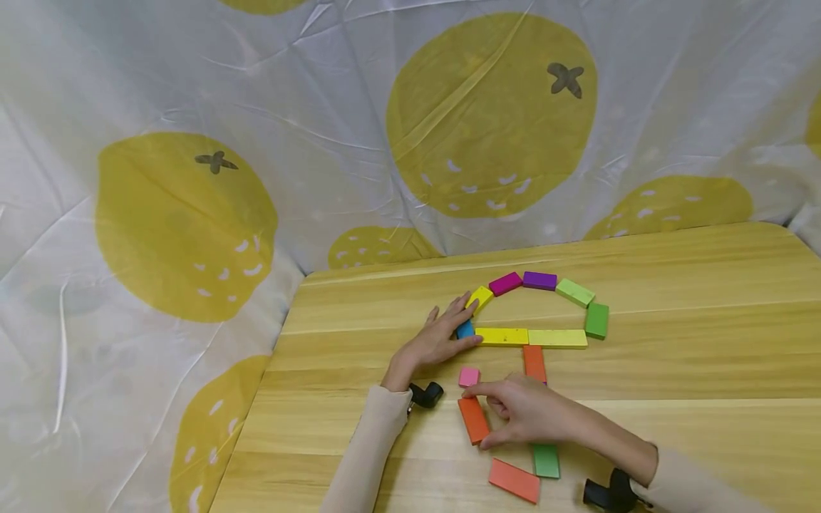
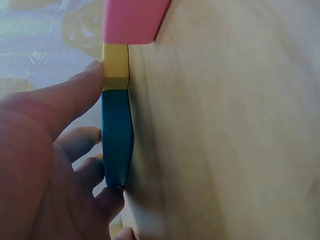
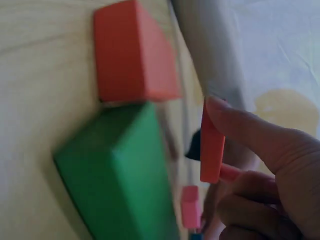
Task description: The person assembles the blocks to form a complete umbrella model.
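Observation:
On the wooden table my left hand (image 1: 436, 338) rests with fairly straight, spread fingers at a blue block (image 1: 465, 330). Its thumb touches a long yellow block (image 1: 503, 337), and other fingertips reach a shorter yellow block (image 1: 479, 300). In the left wrist view, fingers lie along the side of the blue block (image 2: 117, 140). Between thumb and index finger, my right hand (image 1: 535, 413) pinches an orange block (image 1: 473, 420) by its two ends, low over the table or on it; I cannot tell which. A small pink block (image 1: 470, 377) lies just beyond that.
Magenta (image 1: 506, 284), purple (image 1: 540, 281), light green (image 1: 575, 292) and green (image 1: 597, 321) blocks curve above a pale yellow block (image 1: 558, 339). Below are an upright orange-red block (image 1: 534, 363), a green block (image 1: 546, 462) and a salmon block (image 1: 514, 481). A lemon-print cloth (image 1: 333, 164) hangs behind.

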Motion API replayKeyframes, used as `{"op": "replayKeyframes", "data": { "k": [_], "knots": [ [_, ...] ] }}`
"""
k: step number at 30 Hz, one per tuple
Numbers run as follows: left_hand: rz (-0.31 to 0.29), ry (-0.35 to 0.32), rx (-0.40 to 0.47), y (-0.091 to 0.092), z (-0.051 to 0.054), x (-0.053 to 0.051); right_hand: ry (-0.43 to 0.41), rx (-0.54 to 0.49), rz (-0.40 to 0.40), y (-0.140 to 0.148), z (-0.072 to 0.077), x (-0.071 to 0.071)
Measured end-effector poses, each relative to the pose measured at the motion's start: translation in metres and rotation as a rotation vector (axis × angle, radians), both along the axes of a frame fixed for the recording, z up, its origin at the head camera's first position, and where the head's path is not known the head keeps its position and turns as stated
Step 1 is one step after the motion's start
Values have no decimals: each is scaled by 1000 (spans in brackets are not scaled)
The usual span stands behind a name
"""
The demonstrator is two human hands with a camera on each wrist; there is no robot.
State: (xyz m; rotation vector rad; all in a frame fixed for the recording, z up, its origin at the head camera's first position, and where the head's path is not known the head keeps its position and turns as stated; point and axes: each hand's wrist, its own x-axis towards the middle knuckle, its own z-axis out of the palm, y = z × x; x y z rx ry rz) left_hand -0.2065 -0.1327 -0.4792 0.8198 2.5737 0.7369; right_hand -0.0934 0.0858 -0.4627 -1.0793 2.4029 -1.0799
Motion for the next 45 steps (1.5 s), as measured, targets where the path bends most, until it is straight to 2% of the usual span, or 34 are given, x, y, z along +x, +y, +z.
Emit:
{"op": "replayKeyframes", "data": {
  "k": [4, 12, 19, 27, 45],
  "knots": [
    [-4, 3, 8, 0, 1, 0, -15, 71, -10, -11, -5, 5],
    [-5, -5, 10, -1, 4, 0, 18, 97, 3, -14, -8, 9],
    [-8, -9, 4, -1, 5, 0, 40, 97, 66, -14, -8, 14],
    [-4, -9, -2, -1, 7, -1, 69, 96, 100, -12, -5, 14],
    [-7, -6, 8, -1, 4, -1, 79, 73, 91, -8, -8, 16]
  ]
}}
